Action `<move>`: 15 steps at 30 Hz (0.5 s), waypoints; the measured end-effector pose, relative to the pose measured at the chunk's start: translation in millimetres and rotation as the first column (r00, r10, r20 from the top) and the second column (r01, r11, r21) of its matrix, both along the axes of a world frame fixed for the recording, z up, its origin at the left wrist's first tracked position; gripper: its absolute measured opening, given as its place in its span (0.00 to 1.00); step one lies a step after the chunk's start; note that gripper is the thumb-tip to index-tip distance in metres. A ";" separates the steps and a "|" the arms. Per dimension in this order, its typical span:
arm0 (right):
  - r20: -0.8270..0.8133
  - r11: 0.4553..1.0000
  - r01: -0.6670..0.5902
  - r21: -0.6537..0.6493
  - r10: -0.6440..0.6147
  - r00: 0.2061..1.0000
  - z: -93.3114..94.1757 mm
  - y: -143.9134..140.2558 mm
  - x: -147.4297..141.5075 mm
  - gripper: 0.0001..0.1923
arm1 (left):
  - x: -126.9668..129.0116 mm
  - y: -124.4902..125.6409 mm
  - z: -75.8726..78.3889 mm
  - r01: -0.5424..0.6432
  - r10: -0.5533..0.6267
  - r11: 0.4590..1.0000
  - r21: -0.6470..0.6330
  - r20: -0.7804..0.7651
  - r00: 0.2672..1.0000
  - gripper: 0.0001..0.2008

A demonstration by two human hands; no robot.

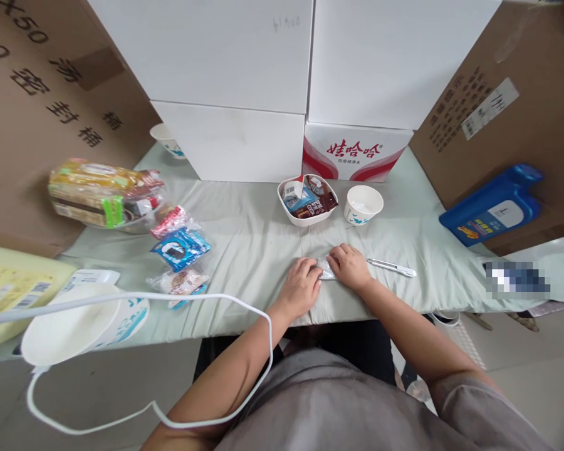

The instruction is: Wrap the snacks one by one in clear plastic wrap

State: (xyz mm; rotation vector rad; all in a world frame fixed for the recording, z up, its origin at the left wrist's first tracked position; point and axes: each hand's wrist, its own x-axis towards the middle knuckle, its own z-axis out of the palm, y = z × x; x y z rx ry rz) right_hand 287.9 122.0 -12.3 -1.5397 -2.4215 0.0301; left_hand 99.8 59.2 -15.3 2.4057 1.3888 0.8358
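A white cable (192, 295) loops across the near left, passing in front of the left arm (242, 369) and a large paper cup (125, 316). Beside that cup, a yellow bottle (9, 291) is cut off by the left edge of the view.

On the near part of the table (244, 250), right of the middle, a small clear packet lies between the two hands. The left hand (301, 287) and the right hand (351, 266) both have bent fingers closed on the clear packet (326, 269), hiding its ends; what is inside cannot be made out. Just right of the right hand lies a slim knife (392, 267). Well to the right, a dark thing (517, 279) is masked by blurred squares.

Farther left is a pile of snack packets (181, 249), with a large snack bag (98, 191), smeared by blur, beyond it. Past the hands stand a white bowl (309, 220) of packets and a small cup (364, 203); a blue bottle (493, 207) is far to the right.

White boxes (244, 144) close off the far side, partly hiding another cup (168, 141).
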 end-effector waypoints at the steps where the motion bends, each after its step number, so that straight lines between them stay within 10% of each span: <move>1: -0.010 0.999 0.049 0.004 -0.049 0.999 1.9 2.7 3.4 0.11 | 0.4 0.2 -0.2 0.009 -0.009 1.000 0.002 -0.009 1.000 0.12; 5: -0.104 0.977 0.193 0.085 -0.184 0.977 14.9 4.5 14.5 0.10 | 1.0 0.7 -1.4 0.021 -0.021 1.000 -0.003 -0.027 0.999 0.13; 10: -0.065 0.970 -0.243 0.011 0.243 0.968 17.8 -27.4 1.3 0.14 | 0.0 -0.9 -2.2 0.004 -0.004 1.000 0.006 0.021 1.000 0.14; 15: -0.132 0.962 -0.267 -0.049 0.259 0.957 14.9 -23.6 3.9 0.15 | -3.1 -2.4 -2.9 -0.052 0.050 0.999 0.012 0.124 0.991 0.13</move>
